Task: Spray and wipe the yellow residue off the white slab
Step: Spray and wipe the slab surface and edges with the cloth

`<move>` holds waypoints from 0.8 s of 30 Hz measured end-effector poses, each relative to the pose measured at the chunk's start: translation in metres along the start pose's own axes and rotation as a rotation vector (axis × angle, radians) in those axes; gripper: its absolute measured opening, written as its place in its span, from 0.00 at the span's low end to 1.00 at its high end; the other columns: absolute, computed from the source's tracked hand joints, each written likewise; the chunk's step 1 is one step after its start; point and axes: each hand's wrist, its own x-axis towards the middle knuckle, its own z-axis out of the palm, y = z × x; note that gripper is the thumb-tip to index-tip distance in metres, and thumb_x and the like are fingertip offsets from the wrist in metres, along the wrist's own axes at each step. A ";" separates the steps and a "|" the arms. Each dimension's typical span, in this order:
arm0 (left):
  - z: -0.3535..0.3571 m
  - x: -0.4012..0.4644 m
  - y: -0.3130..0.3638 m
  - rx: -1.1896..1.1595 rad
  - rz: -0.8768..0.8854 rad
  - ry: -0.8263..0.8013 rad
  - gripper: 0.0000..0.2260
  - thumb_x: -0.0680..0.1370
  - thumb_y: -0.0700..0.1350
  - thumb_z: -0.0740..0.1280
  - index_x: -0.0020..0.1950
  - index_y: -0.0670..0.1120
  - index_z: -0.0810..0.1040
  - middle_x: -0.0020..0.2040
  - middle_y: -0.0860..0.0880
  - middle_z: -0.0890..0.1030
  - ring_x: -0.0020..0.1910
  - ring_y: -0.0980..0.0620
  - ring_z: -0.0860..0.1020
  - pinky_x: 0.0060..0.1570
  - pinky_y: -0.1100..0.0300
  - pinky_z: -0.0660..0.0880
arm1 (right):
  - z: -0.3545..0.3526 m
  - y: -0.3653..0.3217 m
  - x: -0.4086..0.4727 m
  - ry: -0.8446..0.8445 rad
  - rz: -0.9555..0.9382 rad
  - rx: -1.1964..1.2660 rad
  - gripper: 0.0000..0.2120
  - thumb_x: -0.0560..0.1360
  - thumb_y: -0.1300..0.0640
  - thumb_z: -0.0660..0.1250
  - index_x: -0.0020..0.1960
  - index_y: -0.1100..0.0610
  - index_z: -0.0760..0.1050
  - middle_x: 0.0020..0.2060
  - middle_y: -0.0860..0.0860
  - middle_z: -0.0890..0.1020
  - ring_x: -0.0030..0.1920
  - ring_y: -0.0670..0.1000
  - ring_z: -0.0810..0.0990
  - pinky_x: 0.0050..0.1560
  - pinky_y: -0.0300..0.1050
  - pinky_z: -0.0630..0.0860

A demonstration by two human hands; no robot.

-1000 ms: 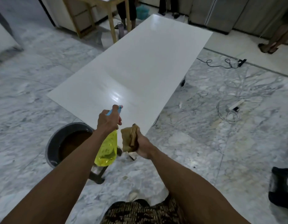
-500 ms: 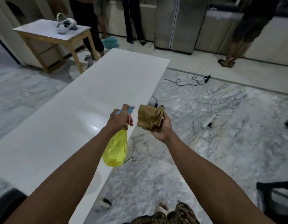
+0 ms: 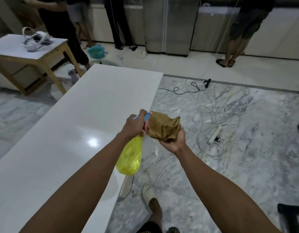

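The left hand (image 3: 134,125) grips the bottle (image 3: 130,157) aimed at the cloth (image 3: 162,127) bunched in the right hand (image 3: 174,140), both right of the slab (image 3: 61,140), seemingly residue-free here, wiping apparently unstarted.

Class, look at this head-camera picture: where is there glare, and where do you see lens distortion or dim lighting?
Head view: a bright glare spot sits on the glossy white slab; wide-angle bending curves the forearms and slab edges; the room is dim, darkest along the far cabinets.

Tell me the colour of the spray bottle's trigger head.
Light blue with a pink trigger, on the yellow bottle; seen in the head view.
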 end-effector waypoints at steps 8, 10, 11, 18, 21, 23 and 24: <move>0.010 0.126 0.058 0.106 -0.006 -0.109 0.29 0.72 0.66 0.57 0.49 0.47 0.88 0.40 0.38 0.85 0.34 0.43 0.81 0.42 0.51 0.79 | 0.040 -0.080 0.092 0.030 -0.129 -0.062 0.33 0.79 0.36 0.58 0.74 0.59 0.69 0.71 0.61 0.73 0.72 0.61 0.71 0.74 0.60 0.65; 0.012 0.144 0.069 0.102 -0.004 -0.100 0.24 0.76 0.62 0.58 0.48 0.50 0.89 0.36 0.39 0.85 0.30 0.46 0.80 0.38 0.56 0.77 | 0.041 -0.096 0.114 0.065 -0.150 -0.100 0.34 0.79 0.34 0.57 0.74 0.58 0.70 0.71 0.60 0.73 0.72 0.62 0.71 0.75 0.60 0.64; 0.013 0.155 0.072 0.099 -0.005 -0.093 0.22 0.77 0.61 0.58 0.48 0.51 0.89 0.34 0.41 0.85 0.28 0.47 0.79 0.35 0.58 0.75 | 0.042 -0.104 0.126 0.081 -0.164 -0.093 0.35 0.79 0.34 0.57 0.74 0.58 0.70 0.70 0.60 0.74 0.71 0.62 0.72 0.74 0.60 0.64; 0.031 0.234 0.098 0.146 0.007 -0.055 0.20 0.78 0.60 0.59 0.52 0.49 0.85 0.41 0.35 0.81 0.31 0.44 0.81 0.33 0.55 0.81 | 0.051 -0.153 0.191 0.072 -0.156 -0.114 0.35 0.79 0.33 0.53 0.71 0.59 0.73 0.69 0.62 0.76 0.62 0.64 0.79 0.61 0.61 0.70; 0.044 0.281 0.108 0.130 -0.089 0.005 0.34 0.65 0.69 0.57 0.54 0.46 0.86 0.37 0.41 0.82 0.36 0.41 0.81 0.51 0.44 0.83 | 0.050 -0.178 0.224 0.068 -0.130 -0.108 0.38 0.77 0.29 0.54 0.72 0.59 0.73 0.69 0.61 0.76 0.63 0.64 0.78 0.65 0.63 0.68; 0.054 0.317 0.117 0.139 -0.126 0.011 0.29 0.73 0.66 0.60 0.52 0.42 0.84 0.36 0.43 0.82 0.33 0.46 0.80 0.44 0.56 0.84 | 0.049 -0.202 0.249 0.088 -0.120 -0.117 0.42 0.73 0.25 0.56 0.70 0.59 0.75 0.67 0.61 0.77 0.63 0.62 0.79 0.72 0.62 0.65; 0.060 0.335 0.121 0.134 -0.136 0.011 0.25 0.78 0.62 0.61 0.52 0.40 0.83 0.36 0.43 0.82 0.30 0.49 0.80 0.35 0.63 0.80 | 0.049 -0.215 0.262 0.104 -0.111 -0.125 0.44 0.71 0.24 0.58 0.69 0.59 0.76 0.67 0.61 0.77 0.64 0.61 0.78 0.73 0.61 0.65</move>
